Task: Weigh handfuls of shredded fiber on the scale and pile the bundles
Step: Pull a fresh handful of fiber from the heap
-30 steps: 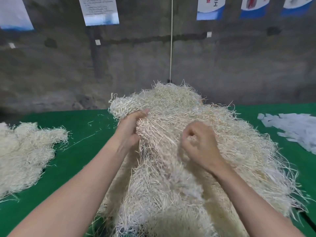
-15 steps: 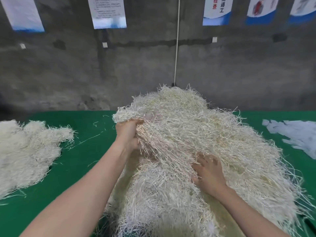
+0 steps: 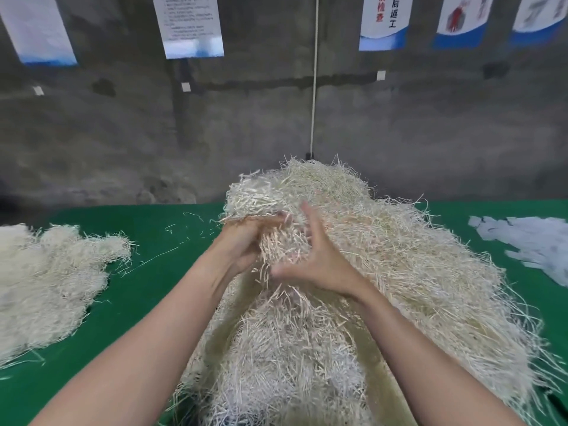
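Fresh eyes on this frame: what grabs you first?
A big heap of shredded fiber fills the middle and right of the green table. Over it, the left hand grips a handful, with the right hand, fingers spread, at its right side. A smaller pile lies at the left edge, and pale scraps at far right.

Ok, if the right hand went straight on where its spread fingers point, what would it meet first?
Probably the big fiber pile, close behind the handful that the left hand grips; the right hand points forward and up into it. Depth is hard to judge from one view.
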Available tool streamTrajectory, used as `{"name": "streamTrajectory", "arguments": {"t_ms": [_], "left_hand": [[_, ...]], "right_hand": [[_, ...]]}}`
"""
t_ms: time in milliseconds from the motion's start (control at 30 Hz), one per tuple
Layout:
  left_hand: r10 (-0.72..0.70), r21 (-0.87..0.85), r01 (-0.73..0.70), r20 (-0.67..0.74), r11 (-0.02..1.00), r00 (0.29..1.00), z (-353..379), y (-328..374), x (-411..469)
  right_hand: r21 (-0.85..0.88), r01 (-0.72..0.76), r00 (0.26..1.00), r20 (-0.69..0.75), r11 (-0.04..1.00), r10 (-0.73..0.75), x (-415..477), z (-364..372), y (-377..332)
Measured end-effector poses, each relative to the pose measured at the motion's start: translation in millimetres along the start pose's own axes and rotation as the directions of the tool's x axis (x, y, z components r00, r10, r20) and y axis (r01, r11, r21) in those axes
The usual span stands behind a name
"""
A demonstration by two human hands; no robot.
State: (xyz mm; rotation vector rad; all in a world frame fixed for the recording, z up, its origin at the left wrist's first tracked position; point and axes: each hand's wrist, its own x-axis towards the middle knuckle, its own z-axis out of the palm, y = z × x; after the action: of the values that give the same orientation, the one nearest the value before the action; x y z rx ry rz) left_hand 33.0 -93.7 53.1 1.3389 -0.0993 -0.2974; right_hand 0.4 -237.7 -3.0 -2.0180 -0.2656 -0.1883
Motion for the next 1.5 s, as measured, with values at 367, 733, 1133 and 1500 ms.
{"name": "streamTrajectory", "arguments": {"t_ms": [367, 733, 1133, 1500], "left_hand": [[0.106, 0.098, -0.111, 0.06, 0.989, 0.993, -6, 8, -1], [-0.024, 0.463, -0.04, 0.131, 0.886, 0.991, -5, -2, -1], [0.073, -0.009, -0.073, -0.026, 0.997, 0.997, 20, 17, 11], [-0.252, 0.934, -0.349, 0.322, -0.069, 0.913, -7, -11, 13]], "right_hand": [[-0.499, -0.341, 0.938, -0.129, 0.797, 0.32, -25, 2, 96], [-0.444, -0.081, 0.992, 0.052, 0.892, 0.116, -35, -32, 36], [-0.703, 0.021, 1.0, 0.012, 0.711, -0.018, -20, 42, 75], [-0.663, -0.167, 0.975, -0.222, 0.73, 0.021, -37, -2, 98]]}}
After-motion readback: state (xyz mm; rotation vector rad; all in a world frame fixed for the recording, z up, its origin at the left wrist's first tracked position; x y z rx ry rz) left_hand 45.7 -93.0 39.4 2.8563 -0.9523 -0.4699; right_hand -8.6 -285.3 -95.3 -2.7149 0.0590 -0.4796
